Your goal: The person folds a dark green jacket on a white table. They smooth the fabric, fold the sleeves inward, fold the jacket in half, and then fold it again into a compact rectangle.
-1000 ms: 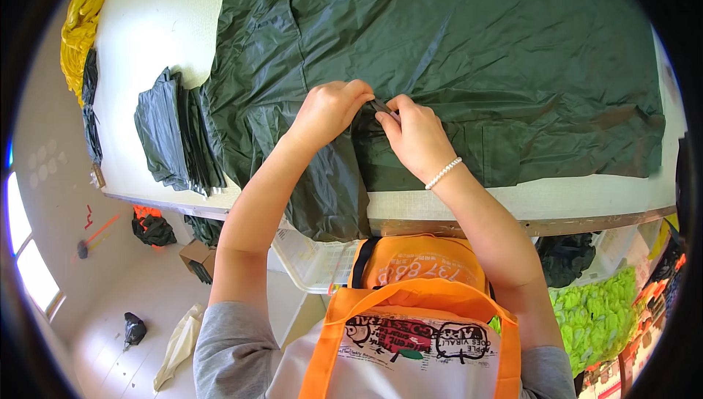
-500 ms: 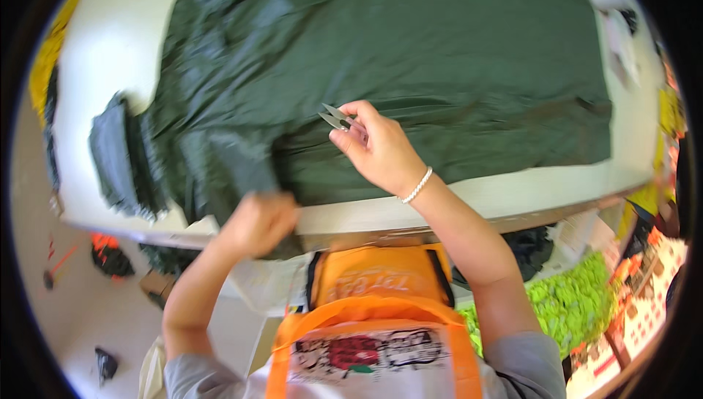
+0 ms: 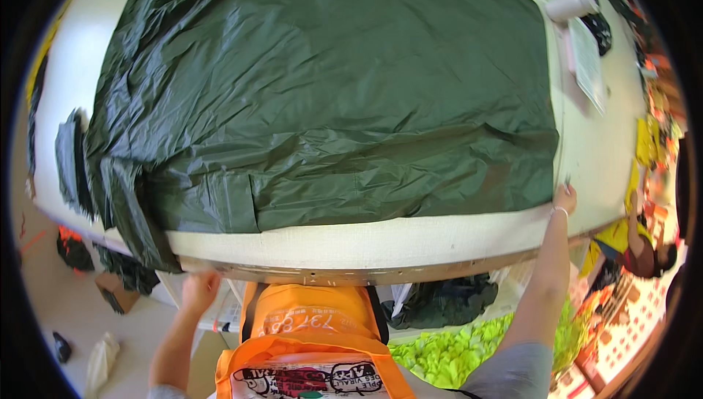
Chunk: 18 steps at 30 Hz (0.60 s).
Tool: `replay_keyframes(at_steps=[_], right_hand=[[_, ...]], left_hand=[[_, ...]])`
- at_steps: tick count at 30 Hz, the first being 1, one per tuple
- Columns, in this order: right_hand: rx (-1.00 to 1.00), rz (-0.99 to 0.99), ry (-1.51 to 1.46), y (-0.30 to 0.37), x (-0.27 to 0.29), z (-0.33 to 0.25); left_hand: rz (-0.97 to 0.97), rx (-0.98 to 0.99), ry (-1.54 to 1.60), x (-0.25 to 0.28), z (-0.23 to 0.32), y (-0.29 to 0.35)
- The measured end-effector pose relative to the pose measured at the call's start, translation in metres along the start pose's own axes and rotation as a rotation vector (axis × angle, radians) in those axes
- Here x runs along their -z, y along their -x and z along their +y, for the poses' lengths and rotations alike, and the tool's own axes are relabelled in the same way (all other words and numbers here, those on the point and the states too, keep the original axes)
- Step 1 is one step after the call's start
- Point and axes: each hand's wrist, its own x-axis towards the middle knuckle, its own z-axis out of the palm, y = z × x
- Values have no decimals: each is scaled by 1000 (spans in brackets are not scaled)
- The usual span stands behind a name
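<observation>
A large dark green, thin, shiny cloth piece (image 3: 351,69), apparently part of a garment, lies spread over the white table. Its near edge is rumpled, with a square flap at the left. At its near right corner is my right hand (image 3: 564,199), closed, with the small tip of the thread snips (image 3: 567,180) showing above the fingers. My left hand (image 3: 201,289) is curled just below the table's front edge, beside a narrow green strip of cloth (image 3: 139,216) hanging over that edge. What the left fingers hold, if anything, is hidden.
A folded dark green bundle (image 3: 71,164) sits at the table's left. At the right stand a white cylinder (image 3: 571,5) and a flat white sheet (image 3: 587,65). Bright green cloth (image 3: 454,351) is heaped below the table. A person (image 3: 644,249) is at the far right.
My right hand has moved with the snips from the middle of the cloth to its near right corner. My left hand has moved away from the cloth's near edge, which now lies flatter.
</observation>
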Motion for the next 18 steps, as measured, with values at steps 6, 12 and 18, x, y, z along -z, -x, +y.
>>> replay_keyframes(at_steps=[6, 12, 18], right_hand=[[600, 94, 170, -16, 0, -64], [1434, -648, -213, 191, 27, -318], [1455, -607, 9, 225, -26, -346]], left_hand=[[810, -73, -222, 88, 29, -65], [673, -9, -501, 128, 46, -146], [662, -13, -535, 149, 28, -187]])
